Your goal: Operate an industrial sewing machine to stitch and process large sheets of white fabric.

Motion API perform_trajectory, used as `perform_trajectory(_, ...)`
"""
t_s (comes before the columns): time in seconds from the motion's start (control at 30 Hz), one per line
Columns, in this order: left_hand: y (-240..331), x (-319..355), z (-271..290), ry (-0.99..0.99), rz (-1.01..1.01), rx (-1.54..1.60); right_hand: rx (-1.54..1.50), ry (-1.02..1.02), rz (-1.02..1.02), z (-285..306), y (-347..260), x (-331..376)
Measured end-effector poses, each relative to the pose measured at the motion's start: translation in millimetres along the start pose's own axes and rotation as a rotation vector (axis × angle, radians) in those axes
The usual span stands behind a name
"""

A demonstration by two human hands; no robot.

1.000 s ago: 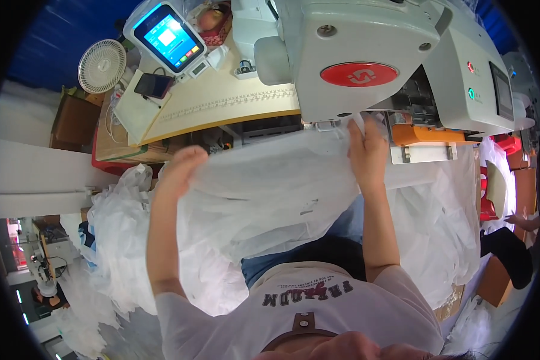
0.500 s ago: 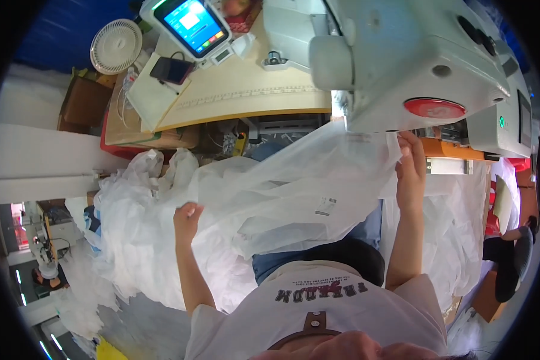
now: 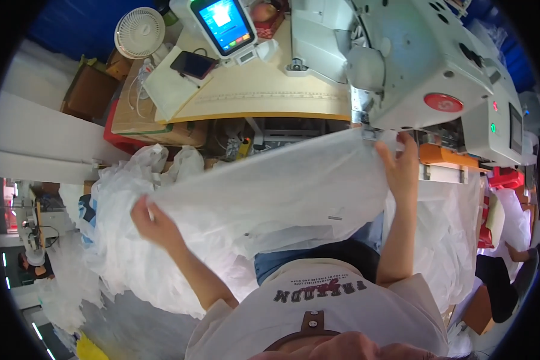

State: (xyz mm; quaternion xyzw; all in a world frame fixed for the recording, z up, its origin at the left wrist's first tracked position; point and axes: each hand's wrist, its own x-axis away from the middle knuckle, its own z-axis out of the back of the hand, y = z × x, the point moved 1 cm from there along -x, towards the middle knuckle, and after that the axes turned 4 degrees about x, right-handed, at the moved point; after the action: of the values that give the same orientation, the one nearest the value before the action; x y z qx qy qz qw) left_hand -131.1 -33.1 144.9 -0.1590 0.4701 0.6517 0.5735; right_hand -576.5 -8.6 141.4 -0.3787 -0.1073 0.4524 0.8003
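From the head view, the left hand pinches one corner of the white cloth while the right hand pinches its far edge just under the grey sewing machine, beside the table.
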Motion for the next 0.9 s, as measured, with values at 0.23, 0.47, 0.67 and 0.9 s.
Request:
perform_trajectory(0.23,-39,25,-132,-0.480,0.054,-0.257,0.130,-0.073,-0.013,23,16,-8)
perform_trajectory(0.47,-41,3,-150,-1.110,1.123,1.104,-0.651,0.162,-0.442,96,53,22)
perform_trajectory(0.67,14,-2,-130,-0.856,0.476,0.816,0.246,0.313,0.156,61,45,-13)
perform_trajectory(0.9,79,-4,-97,-0.975,0.323,0.477,0.635,0.302,-0.052,94,74,-43)
